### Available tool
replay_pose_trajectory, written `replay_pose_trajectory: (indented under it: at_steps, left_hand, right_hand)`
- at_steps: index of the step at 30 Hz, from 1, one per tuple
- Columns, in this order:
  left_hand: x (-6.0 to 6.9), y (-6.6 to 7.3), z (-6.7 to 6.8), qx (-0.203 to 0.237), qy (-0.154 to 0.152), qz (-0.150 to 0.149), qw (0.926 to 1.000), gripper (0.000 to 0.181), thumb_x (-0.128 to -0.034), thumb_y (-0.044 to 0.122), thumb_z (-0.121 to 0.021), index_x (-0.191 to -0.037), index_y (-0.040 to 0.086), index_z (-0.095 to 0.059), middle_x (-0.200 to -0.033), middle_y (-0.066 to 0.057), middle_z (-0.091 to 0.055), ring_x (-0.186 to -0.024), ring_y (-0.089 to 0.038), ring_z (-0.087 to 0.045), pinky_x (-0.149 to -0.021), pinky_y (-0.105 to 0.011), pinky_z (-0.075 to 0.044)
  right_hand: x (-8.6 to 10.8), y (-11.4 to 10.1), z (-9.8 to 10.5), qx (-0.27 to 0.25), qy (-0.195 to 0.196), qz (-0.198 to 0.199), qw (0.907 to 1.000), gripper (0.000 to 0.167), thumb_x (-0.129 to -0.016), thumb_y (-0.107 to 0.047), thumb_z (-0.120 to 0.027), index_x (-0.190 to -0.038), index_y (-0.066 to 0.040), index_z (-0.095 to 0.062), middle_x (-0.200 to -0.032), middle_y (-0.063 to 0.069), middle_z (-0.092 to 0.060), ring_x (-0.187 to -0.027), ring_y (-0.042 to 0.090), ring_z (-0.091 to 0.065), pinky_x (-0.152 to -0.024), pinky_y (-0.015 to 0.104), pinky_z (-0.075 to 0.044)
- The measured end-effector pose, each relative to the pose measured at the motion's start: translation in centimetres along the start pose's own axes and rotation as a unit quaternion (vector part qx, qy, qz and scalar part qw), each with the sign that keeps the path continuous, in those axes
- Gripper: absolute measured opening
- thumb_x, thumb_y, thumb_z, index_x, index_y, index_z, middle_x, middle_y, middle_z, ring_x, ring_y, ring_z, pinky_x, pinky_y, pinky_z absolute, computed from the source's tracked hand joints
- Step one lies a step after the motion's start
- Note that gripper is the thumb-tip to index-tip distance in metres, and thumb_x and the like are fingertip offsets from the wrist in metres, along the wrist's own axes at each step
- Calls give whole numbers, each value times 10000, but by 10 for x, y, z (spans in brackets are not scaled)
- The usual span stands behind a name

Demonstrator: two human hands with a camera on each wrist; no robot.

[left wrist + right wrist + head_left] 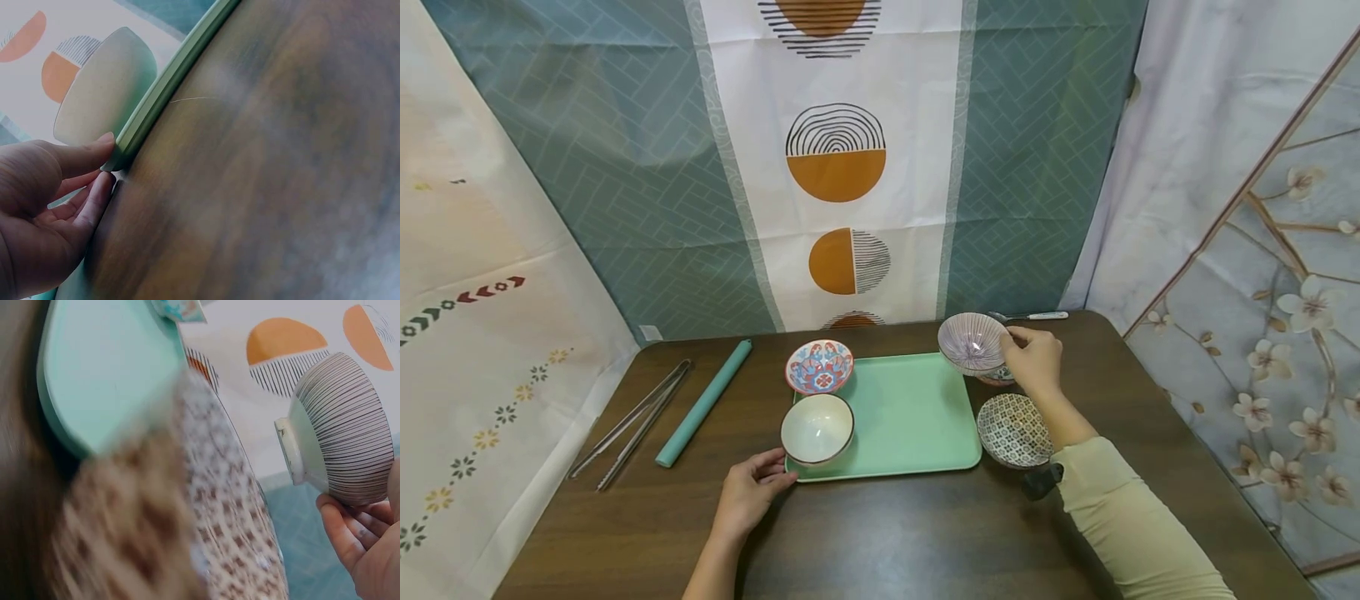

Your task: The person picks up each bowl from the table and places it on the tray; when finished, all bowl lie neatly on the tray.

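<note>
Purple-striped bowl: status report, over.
Right hand holds purple-striped bowl, raised and tilted. Left hand grips near-left corner of green tray. Head view: raised bowl partly hides another patterned bowl.

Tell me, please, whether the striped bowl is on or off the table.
The striped bowl is off: the right hand grips it, and the right wrist view shows its foot in the air, touching nothing.

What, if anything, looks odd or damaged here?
Nothing stands out: no spill or break shows. The striped bowl is off the table only because the right hand holds it; the left hand pinches the green tray by its rim.
</note>
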State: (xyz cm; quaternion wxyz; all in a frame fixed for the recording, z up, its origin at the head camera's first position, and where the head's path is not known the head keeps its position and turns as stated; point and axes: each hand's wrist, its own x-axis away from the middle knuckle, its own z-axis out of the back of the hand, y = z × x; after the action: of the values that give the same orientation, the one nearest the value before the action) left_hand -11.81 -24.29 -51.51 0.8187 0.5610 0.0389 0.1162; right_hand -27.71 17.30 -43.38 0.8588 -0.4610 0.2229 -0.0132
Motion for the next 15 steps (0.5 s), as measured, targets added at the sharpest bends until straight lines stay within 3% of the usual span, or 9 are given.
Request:
replay_pose_trajectory:
  at_steps: [6,8,12,15]
  left_hand:
    - [0,2,0,-48,-24,17,10000,424,-834,-6,-814,-1217,-113,-666,-1007,-182,-714,-938,-263,-700,-727,-196,-568]
    - [0,3,0,-69,-31,30,10000,421,-835,-8,-812,-1216,-113,-666,-1008,-182,-713,-937,-263,-699,-727,-197,-568]
    - [0,3,0,-89,-37,52,9999,418,-836,-17,-807,-1215,-118,-664,-1003,-182,-713,-931,-263,-702,-725,-200,-569]
    - [0,3,1,-85,-47,63,9999,419,-837,-20,-805,-1217,-121,-661,-1002,-181,-712,-932,-262,-700,-727,-200,-570]
  right_hand:
    - [9,-10,-21,-3,-149,141,9998,216,-920,-91,-644,-1051,-5,-793,-885,162,-760,-809,330,-696,-678,406,-578]
    - [12,-13,-28,-23,-202,197,9996,213,-918,-83,-644,-1045,4,-791,-869,164,-756,-798,330,-690,-696,406,-576]
    - [18,-19,-40,-70,-343,274,9990,204,-915,-71,-647,-1028,30,-784,-810,179,-740,-803,358,-662,-888,499,-473]
    - [22,-23,-50,-106,-488,286,9983,201,-924,-62,-642,-1027,39,-781,-796,178,-735,-777,356,-661,-923,520,-445]
